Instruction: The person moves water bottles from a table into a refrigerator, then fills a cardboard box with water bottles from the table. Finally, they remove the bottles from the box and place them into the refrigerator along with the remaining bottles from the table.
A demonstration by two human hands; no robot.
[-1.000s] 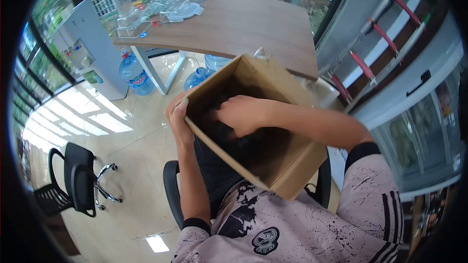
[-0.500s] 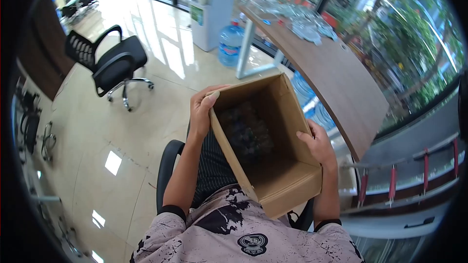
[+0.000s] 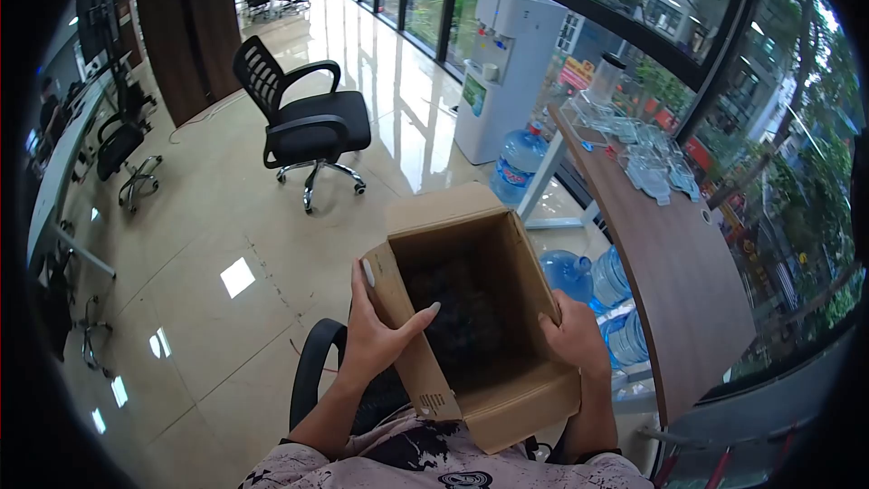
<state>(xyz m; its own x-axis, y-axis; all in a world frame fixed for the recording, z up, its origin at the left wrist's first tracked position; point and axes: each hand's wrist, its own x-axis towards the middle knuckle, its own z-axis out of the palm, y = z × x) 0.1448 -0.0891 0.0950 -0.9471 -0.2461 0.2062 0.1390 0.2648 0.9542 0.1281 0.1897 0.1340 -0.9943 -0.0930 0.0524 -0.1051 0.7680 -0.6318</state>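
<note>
An open cardboard box point(image 3: 520, 394) rests on or just above my lap, its mouth tilted up towards me. My left hand point(image 3: 385, 340) grips its left side, the thumb over the rim and the fingers along the outer flap. On the opposite side, my right hand point(image 3: 577, 337) holds the wall with its thumb hooked over the edge. Deep in the shadowed box lies a dark jumble of small, partly clear-looking items point(image 3: 462, 308); I cannot make out what they are. A flap stands folded outward at the far end.
To the right is a brown table point(image 3: 670, 244) bearing clear plastic pieces point(image 3: 647, 158). Big blue water bottles point(image 3: 568, 273) stand beneath it, another water bottle point(image 3: 519, 163) beside a white water dispenser point(image 3: 502, 72). A black office chair point(image 3: 312, 122) stands ahead on the tiled floor.
My view has swung to the right and up. The left hand has moved from the box's far left corner down to the middle of its left side. The far flap now shows folded outward.
</note>
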